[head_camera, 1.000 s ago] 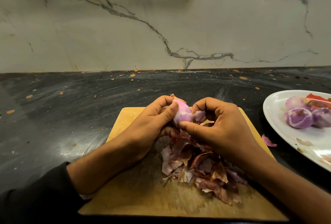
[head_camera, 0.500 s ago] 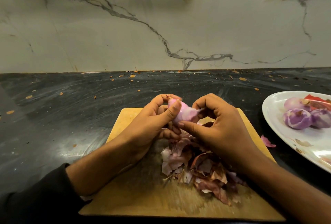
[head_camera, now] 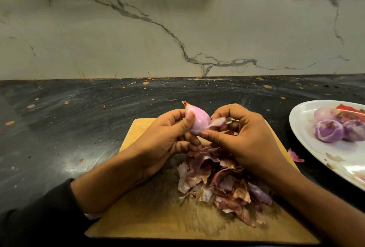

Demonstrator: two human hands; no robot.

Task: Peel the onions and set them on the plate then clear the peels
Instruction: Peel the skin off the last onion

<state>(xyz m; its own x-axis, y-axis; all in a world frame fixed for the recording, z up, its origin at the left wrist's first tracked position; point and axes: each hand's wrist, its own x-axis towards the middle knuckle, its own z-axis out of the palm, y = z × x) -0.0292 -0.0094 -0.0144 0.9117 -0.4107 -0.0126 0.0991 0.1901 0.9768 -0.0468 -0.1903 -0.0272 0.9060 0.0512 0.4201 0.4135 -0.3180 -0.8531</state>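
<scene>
My left hand (head_camera: 167,136) grips a small pink onion (head_camera: 198,119) above the wooden cutting board (head_camera: 150,213), root tip pointing up-left. My right hand (head_camera: 243,138) pinches a strip of peel (head_camera: 218,123) still joined to the onion's lower right side. A heap of purple-brown onion peels (head_camera: 221,183) lies on the board under the hands. A white plate (head_camera: 308,144) at the right edge holds three peeled onions (head_camera: 327,131) and something red.
The board lies on a dark, speckled countertop (head_camera: 79,128) that ends at a marble wall (head_camera: 177,25). One loose pink peel (head_camera: 295,156) lies on the counter between the board and the plate.
The onion has been turned and lifted slightly so more of its pink surface shows. My right hand has pulled a strip of peel away to the right.
</scene>
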